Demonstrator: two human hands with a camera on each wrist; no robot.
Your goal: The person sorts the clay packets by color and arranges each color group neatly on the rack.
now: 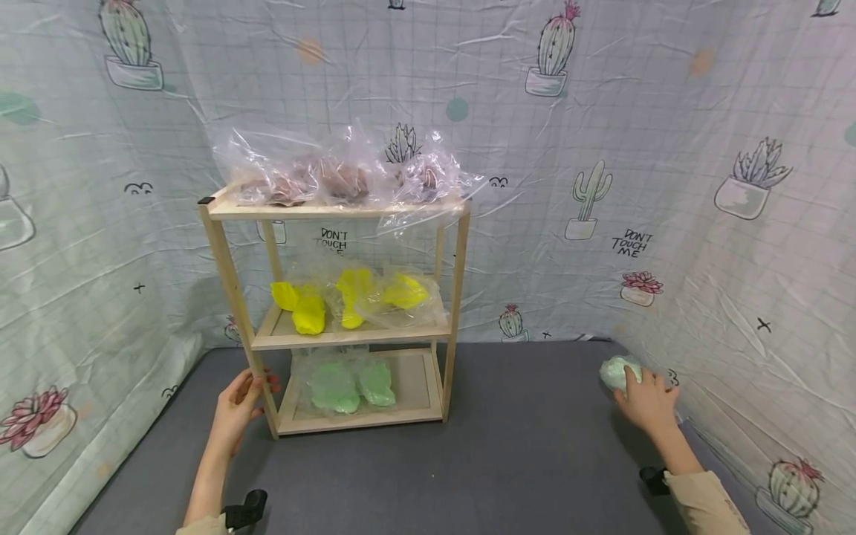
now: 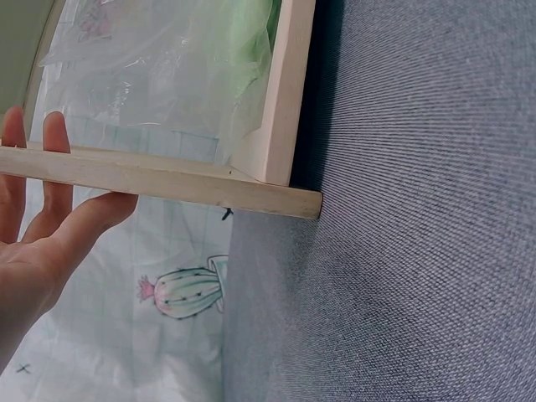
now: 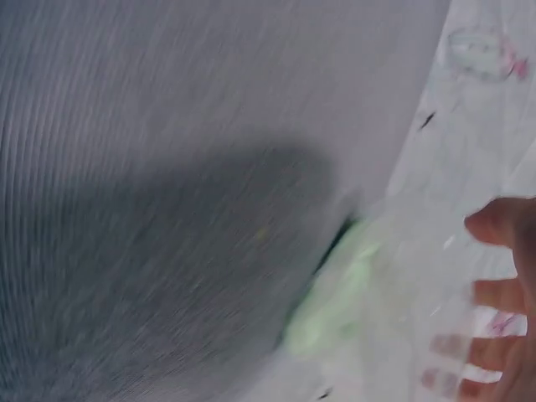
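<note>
In the head view my left hand [image 1: 237,405] grips the front left post of a three-tier wooden shelf [image 1: 361,427]. The left wrist view shows the thumb on the near side of that post [image 2: 193,184] and fingertips showing past its other side. Far to the right, my right hand [image 1: 649,401] holds a clear plastic bag [image 1: 611,371] with something pale green inside, fingers over its right side. In the blurred right wrist view, fingertips show through the film of the bag [image 3: 335,310], and the thumb stands apart from them.
Clear bags with yellow contents [image 1: 309,312] lie on the middle tier, and bags with green contents [image 1: 334,386] on the bottom one. Bags with brownish contents [image 1: 344,178] cover the top board. Grey cloth [image 1: 508,446] covers the table; cactus-print sheeting [image 1: 535,282] surrounds it.
</note>
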